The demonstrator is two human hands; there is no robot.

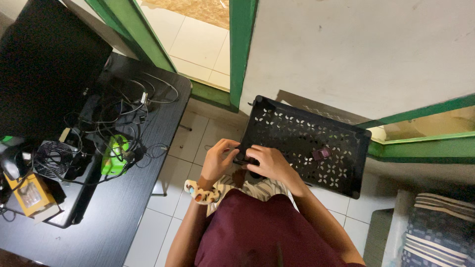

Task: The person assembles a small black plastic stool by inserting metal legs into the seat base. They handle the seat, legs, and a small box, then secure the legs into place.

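Both hands at near edge of black perforated rack (307, 138). Left hand (217, 160) and right hand (267, 162) pinch a small dark object (241, 159) between them; grip closed on it.

A dark, blank rectangular screen (47, 64) stands on the black desk (123, 207); 1 yellow box (28, 195) lies at its left edge.

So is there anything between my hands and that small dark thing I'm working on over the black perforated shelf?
Nothing visible is in the way. Both the left hand and right hand are already on the small dark object at the near edge of the black perforated shelf. The small purple item lies apart, farther right on the shelf.
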